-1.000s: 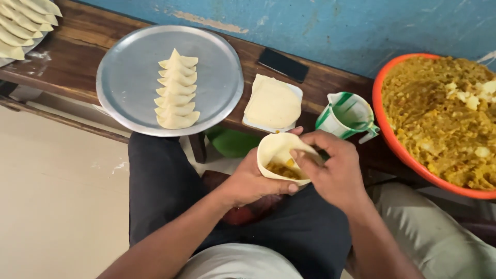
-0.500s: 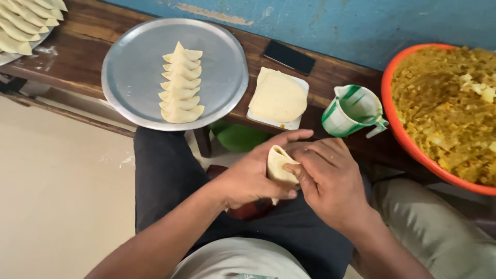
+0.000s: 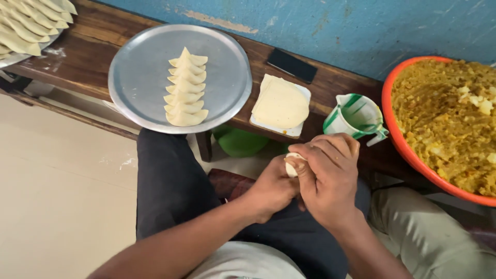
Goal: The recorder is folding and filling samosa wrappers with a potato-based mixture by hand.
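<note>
over the lap, both hands cupped

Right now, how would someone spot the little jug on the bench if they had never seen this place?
Find the big orange bowl of yellow filling on the wooden bench. Just left of its rim stands the jug, above the right hand. It alone is white with green stripes and has a spout.

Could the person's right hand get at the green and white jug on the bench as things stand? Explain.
Probably yes, once freed. The right hand is closed with the left hand around a dough pastry, but the jug stands just beyond it with nothing between.
</note>
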